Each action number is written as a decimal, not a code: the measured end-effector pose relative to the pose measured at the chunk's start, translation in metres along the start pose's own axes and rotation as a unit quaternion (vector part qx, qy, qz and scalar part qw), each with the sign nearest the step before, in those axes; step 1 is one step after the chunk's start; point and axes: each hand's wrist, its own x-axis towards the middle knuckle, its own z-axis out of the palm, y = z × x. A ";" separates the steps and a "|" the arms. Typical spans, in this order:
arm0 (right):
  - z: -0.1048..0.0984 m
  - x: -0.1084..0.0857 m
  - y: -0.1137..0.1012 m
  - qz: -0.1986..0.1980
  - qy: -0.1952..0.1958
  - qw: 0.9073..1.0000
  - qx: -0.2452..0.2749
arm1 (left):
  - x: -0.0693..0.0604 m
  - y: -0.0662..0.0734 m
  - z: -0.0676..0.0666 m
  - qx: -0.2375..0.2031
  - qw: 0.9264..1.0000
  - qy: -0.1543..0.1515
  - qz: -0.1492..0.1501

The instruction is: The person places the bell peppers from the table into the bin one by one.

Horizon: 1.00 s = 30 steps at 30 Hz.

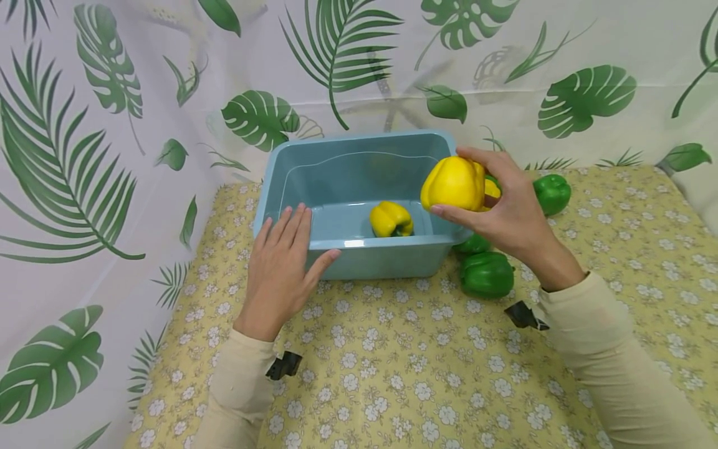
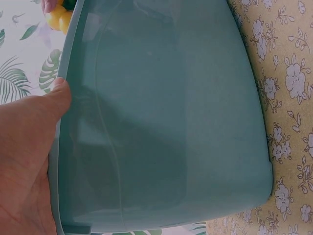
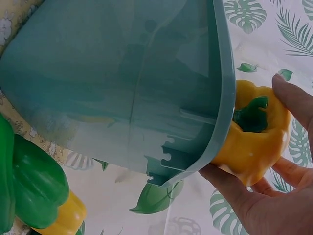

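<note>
In the head view, a person's right hand (image 1: 518,218) pinches a yellow bell pepper (image 1: 452,184) between thumb and fingers above the right end of a blue-green basin (image 1: 381,262). The right wrist view has this pepper (image 3: 261,154) beside the basin's rim (image 3: 226,98), green stem visible, the hand (image 3: 274,210) around it. A second yellow pepper (image 1: 386,217) lies on the basin floor. The left hand (image 1: 277,268) rests over the basin's near-left rim with fingers extended inside; its thumb touches the rim, as the left wrist view of the hand (image 2: 29,147) also shows.
Right of the basin, green peppers (image 1: 487,275) lie on the flowered cloth (image 1: 392,374), another (image 1: 552,194) farther back. A yellow pepper (image 1: 492,189) is partly hidden behind the right hand. Leaf-printed fabric (image 1: 392,68) stands behind the basin and at left.
</note>
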 end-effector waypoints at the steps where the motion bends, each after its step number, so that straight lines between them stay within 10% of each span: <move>1: 0.000 0.000 0.000 0.002 -0.001 1.000 0.000 | 0.000 0.000 0.000 0.000 1.000 0.000 0.000; 30: -0.011 -0.002 -0.005 0.015 0.036 0.999 0.019 | 0.000 0.000 0.000 -0.004 1.000 0.000 -0.002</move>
